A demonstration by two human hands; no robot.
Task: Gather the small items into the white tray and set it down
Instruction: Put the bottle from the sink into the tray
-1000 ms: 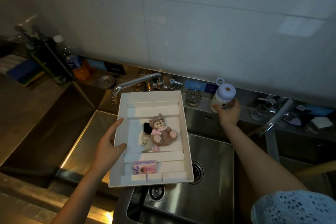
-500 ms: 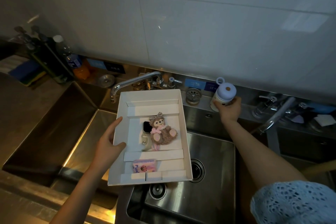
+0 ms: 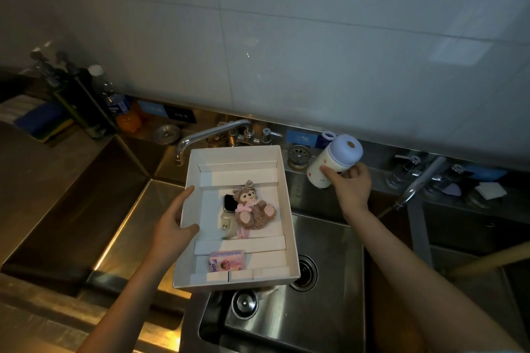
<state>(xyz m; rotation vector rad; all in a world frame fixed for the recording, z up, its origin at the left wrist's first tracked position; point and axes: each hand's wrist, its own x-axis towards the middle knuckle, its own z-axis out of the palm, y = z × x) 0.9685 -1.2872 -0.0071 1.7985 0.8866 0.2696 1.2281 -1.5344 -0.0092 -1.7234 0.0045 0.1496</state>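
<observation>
Three small things are lying in the white tray: a plush bear and a watch touching it in the middle compartment, and a pink packet in the near one. The left hand is gripping the tray by its left wall, thumb hooked over the rim, above the sink. The right hand is clasping a bottle, fingers curled round its body, just right of the tray's far corner. The bottle is leaning, base nearest the tray, lilac lid pointing up and away to the right; whether it is touching the ledge I cannot tell. The coming move is likely asking for a short carry leftward over the right wall.
</observation>
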